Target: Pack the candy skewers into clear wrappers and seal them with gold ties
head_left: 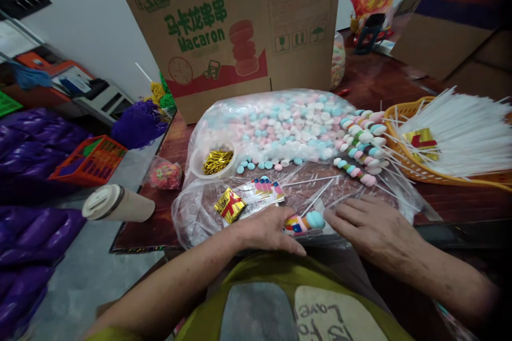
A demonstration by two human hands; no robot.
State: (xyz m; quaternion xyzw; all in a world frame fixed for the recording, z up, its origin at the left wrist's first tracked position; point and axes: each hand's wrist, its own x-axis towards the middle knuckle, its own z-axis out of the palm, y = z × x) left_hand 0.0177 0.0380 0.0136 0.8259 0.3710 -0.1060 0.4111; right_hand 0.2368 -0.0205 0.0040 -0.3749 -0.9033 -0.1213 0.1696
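My left hand [269, 228] is closed round the near end of a marshmallow skewer [315, 219], which lies in a clear, colourfully printed bag at the table's front edge. Its thumb sticks out below the bag. My right hand [372, 225] is stretched out flat, fingertips beside the blue end of that skewer; whether they touch the bag I cannot tell. Behind my left hand are a stack of printed bags [262, 192] and a gold packet [230, 205] with a red ribbon print. White sticks [318, 194] lie on the plastic sheet between the hands and the loose marshmallows.
A big clear bag of pastel marshmallows [280, 122] lies before a tall Macaron carton [224, 72]. Left of it stands a bowl of gold ties [218, 161]. Finished-looking skewers [362, 146] and a yellow basket [400, 112] of white sticks are right. A cup [132, 205] stands far left.
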